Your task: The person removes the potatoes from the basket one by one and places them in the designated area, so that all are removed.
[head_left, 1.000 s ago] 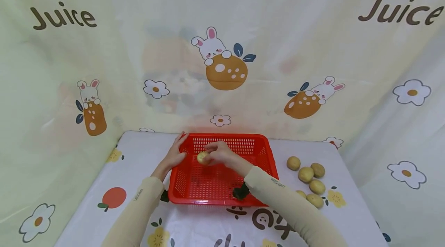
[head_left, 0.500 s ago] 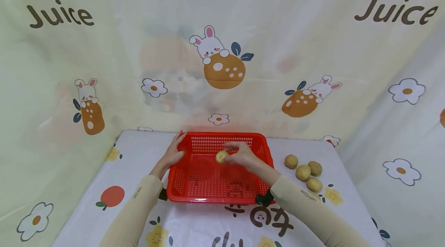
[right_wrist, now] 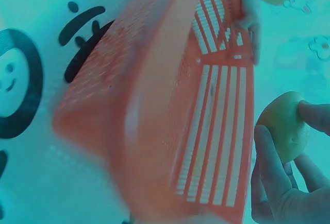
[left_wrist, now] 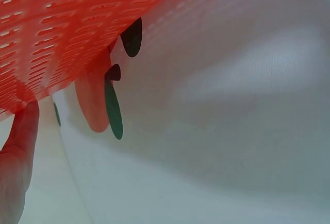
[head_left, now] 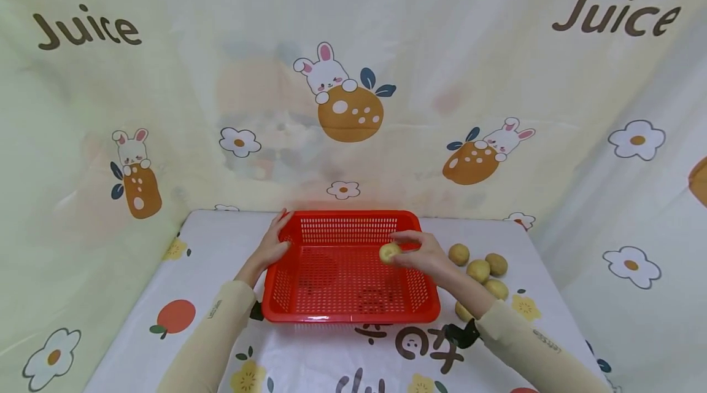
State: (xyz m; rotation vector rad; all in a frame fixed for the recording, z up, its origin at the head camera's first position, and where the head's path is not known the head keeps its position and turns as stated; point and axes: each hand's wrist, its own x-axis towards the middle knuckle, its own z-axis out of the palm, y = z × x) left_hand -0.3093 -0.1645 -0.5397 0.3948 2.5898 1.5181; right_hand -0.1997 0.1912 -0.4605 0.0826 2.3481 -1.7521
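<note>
A red plastic basket (head_left: pixel 342 318) with slotted walls stands on the table. At its back left corner my left hand (head_left: pixel 269 247) grips the rim, thumb on the inner side; in the left wrist view a finger (left_wrist: pixel 20 147) touches the basket's outer wall. Over the right part of the basket, my right hand (head_left: pixel 422 253) holds a potato (head_left: pixel 389 253) between thumb and fingers. The right wrist view shows that potato (right_wrist: pixel 286 123) pinched beside the basket wall (right_wrist: pixel 214 136). No potato shows inside the basket.
Several potatoes (head_left: pixel 479 271) lie on the printed tablecloth (head_left: pixel 309 356) to the right of the basket; my right forearm partly covers one of them. A patterned curtain (head_left: pixel 265 43) hangs behind the table and along both sides.
My right hand has moved right with the potato, from the basket's left-middle area toward its right side. The left hand has stayed on the rim. The head view has shifted slightly.
</note>
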